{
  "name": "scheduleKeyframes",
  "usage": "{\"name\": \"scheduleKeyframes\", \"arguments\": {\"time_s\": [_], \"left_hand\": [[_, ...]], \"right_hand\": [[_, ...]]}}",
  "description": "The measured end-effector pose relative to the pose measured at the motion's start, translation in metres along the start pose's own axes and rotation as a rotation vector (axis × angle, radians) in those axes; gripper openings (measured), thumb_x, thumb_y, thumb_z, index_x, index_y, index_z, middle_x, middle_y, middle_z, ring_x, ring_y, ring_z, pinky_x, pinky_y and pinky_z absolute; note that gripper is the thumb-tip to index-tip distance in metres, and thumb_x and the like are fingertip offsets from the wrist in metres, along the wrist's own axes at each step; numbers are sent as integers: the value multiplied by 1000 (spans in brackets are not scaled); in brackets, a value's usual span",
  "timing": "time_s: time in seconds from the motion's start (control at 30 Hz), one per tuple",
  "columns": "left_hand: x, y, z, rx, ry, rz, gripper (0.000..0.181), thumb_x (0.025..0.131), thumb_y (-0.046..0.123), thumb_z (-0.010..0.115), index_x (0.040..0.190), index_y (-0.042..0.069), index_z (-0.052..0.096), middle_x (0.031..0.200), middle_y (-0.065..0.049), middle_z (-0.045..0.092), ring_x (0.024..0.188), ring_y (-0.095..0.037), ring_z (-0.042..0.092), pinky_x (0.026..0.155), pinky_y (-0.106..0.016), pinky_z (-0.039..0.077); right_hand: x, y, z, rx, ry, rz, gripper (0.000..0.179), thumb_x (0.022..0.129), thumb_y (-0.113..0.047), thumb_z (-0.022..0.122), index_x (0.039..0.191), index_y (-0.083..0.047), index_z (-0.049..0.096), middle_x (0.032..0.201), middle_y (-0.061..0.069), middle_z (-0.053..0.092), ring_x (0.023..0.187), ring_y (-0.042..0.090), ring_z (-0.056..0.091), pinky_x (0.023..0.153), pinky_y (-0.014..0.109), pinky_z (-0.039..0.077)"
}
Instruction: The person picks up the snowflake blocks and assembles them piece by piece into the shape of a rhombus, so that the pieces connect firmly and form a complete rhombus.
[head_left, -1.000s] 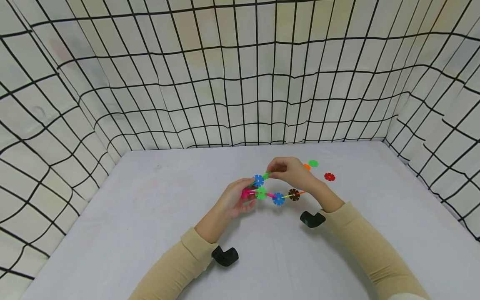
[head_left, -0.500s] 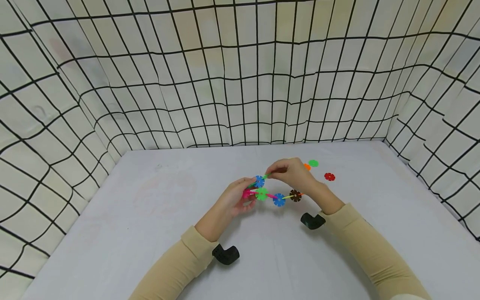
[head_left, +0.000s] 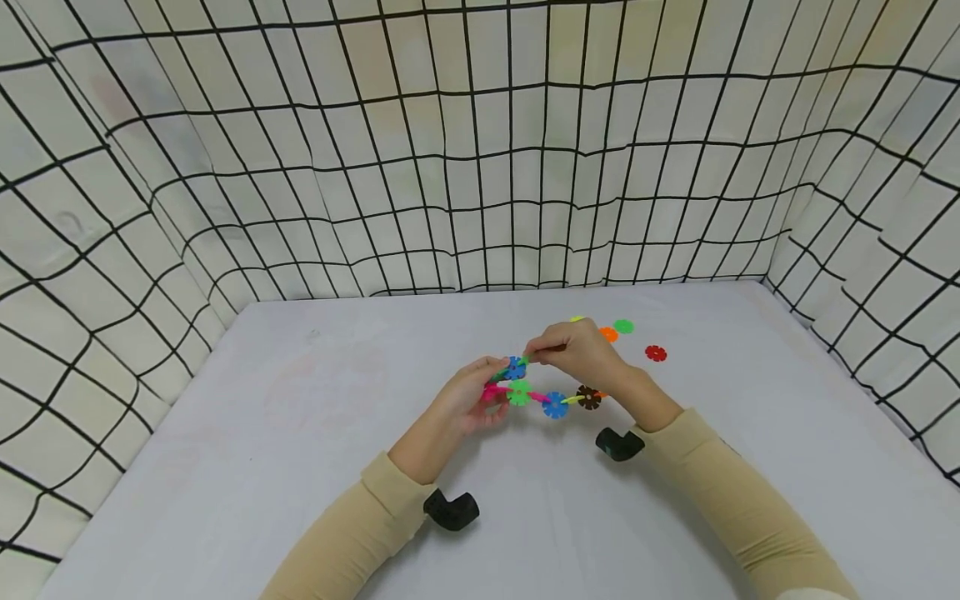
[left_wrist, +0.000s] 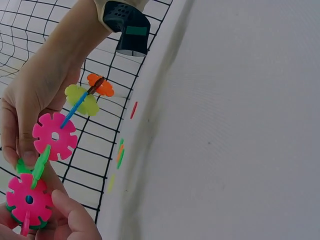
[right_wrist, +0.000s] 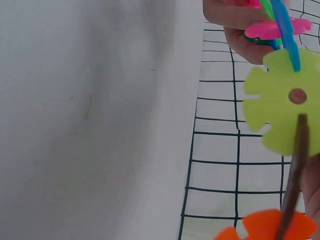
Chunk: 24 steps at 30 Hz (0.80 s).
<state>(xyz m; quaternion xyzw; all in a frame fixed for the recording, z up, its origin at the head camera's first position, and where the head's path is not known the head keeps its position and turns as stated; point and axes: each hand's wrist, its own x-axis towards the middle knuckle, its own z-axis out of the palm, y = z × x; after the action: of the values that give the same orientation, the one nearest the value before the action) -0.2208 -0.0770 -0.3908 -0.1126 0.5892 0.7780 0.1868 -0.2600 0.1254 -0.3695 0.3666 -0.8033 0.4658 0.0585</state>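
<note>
A chain of slotted plastic flower discs hangs between the two hands, low over the white table. My left hand [head_left: 474, 398] grips its left end, with a blue disc [head_left: 515, 367] at the fingertips and pink pieces against the palm. Thumb and fingers of my right hand [head_left: 577, 354] pinch a small green disc [left_wrist: 23, 166] right at the blue disc's edge. The free length runs rightward through a light green disc [head_left: 519, 392], a second blue disc [head_left: 555, 406] and a brown disc [head_left: 588, 397]. In the right wrist view a yellow-green disc [right_wrist: 267, 107] and an orange disc [right_wrist: 270, 222] show up close.
Loose discs lie beyond the right hand: a yellow one [head_left: 577, 319] partly hidden, an orange one [head_left: 608, 334], a green one [head_left: 623, 327] and a red one [head_left: 656, 353]. Black grid netting [head_left: 472, 208] stands around the table [head_left: 262, 467]. A black camera mount is on each wrist.
My right hand has shifted slightly left and down, bringing the green disc closer to the blue one. A loose yellow disc now shows behind that hand. The left hand stays almost still.
</note>
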Motion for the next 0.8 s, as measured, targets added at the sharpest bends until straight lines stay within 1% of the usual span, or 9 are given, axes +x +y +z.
{"name": "scheduleKeyframes", "arguments": {"time_s": [0.17, 0.27, 0.33, 0.43, 0.5, 0.6, 0.7, 0.77, 0.8], "left_hand": [[-1, -1, 0, 1, -11, -14, 25, 106, 22, 58, 81, 18, 59, 72, 4, 65, 70, -13, 57, 59, -23, 50], [0, -2, 0, -4, -19, -26, 22, 106, 23, 58, 85, 17, 60, 73, 3, 65, 71, -14, 58, 60, -24, 50], [0, -2, 0, -6, -21, -32, 20, 107, 24, 57, 88, 16, 61, 74, 2, 66, 71, -14, 59, 60, -25, 51], [2, -2, -1, -22, -21, -38, 18, 107, 26, 57, 93, 15, 60, 74, 1, 66, 71, -14, 59, 60, -25, 52], [3, -3, -2, -35, -19, -40, 17, 107, 27, 56, 98, 13, 60, 74, 1, 66, 71, -14, 58, 60, -25, 52], [5, -4, -4, -56, -18, -43, 19, 109, 29, 53, 105, 12, 59, 74, 1, 65, 70, -14, 57, 61, -25, 52], [6, -4, -7, -77, -10, -54, 24, 109, 36, 53, 104, 12, 59, 75, 2, 66, 70, -13, 58, 62, -25, 51], [6, -4, -9, -82, -9, -56, 29, 106, 42, 55, 100, 14, 59, 77, 2, 66, 71, -13, 59, 63, -26, 52], [6, -4, -10, -82, -10, -59, 30, 105, 44, 58, 100, 14, 59, 78, 2, 66, 72, -12, 60, 65, -26, 52]], "right_hand": [[0, -1, -3, -1, -37, -10, 12, 88, 8, 76, 98, 3, 79, 90, 12, 76, 83, 24, 73, 77, 28, 59], [0, -2, -6, -11, -68, -1, 14, 89, 7, 74, 103, 3, 78, 97, 11, 77, 90, 24, 74, 81, 30, 59], [0, -1, -9, -4, -84, 24, 17, 91, 6, 73, 107, 3, 77, 103, 12, 76, 95, 24, 74, 84, 30, 58], [0, -1, -13, 40, -98, 71, 24, 93, 4, 71, 117, 2, 74, 114, 16, 74, 102, 25, 73, 90, 32, 57], [0, -1, -16, 53, -99, 97, 28, 95, 2, 71, 123, 1, 72, 118, 18, 72, 104, 25, 72, 92, 33, 56], [-2, -1, -22, 46, -98, 134, 32, 97, -3, 70, 129, 0, 69, 121, 16, 71, 106, 25, 72, 94, 37, 55], [-4, 2, -29, 34, -83, 175, 32, 98, -7, 70, 129, -2, 69, 121, 12, 72, 107, 24, 71, 96, 40, 54], [-5, 5, -35, 33, -64, 208, 31, 100, -9, 68, 129, -2, 69, 121, 12, 72, 107, 25, 71, 94, 39, 55], [-6, 7, -38, 36, -53, 224, 30, 100, -9, 68, 129, -3, 69, 121, 13, 72, 106, 25, 71, 93, 38, 55]]}}
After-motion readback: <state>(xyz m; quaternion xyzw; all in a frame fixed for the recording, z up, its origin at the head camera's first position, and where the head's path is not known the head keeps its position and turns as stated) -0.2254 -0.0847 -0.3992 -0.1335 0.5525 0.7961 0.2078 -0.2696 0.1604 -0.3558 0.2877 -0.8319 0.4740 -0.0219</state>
